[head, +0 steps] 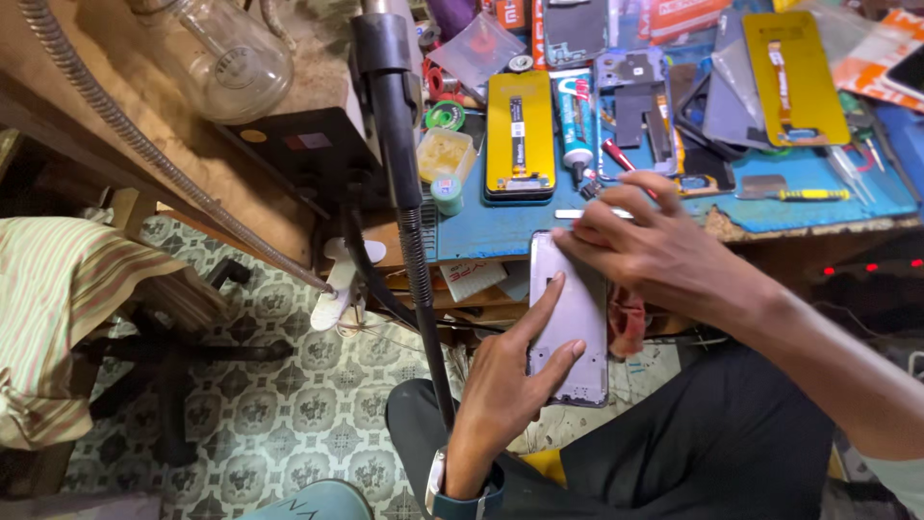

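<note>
Fingers of the left hand (510, 371) cradled the lower end of a grey phone panel (570, 318), index finger laid flat along its face. The panel stood lengthwise over the lap, just below the edge of the blue work mat (818, 202). The right hand (654, 250) gripped its upper end, fingertips pressed along the top edge and closed on it.

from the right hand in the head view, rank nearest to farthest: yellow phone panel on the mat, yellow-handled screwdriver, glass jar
Measured from the right hand:
1. Yellow phone panel, just up and left of it on the blue mat.
2. Yellow-handled screwdriver, off to its right on the mat.
3. Glass jar, far left on the wooden bench.
</note>
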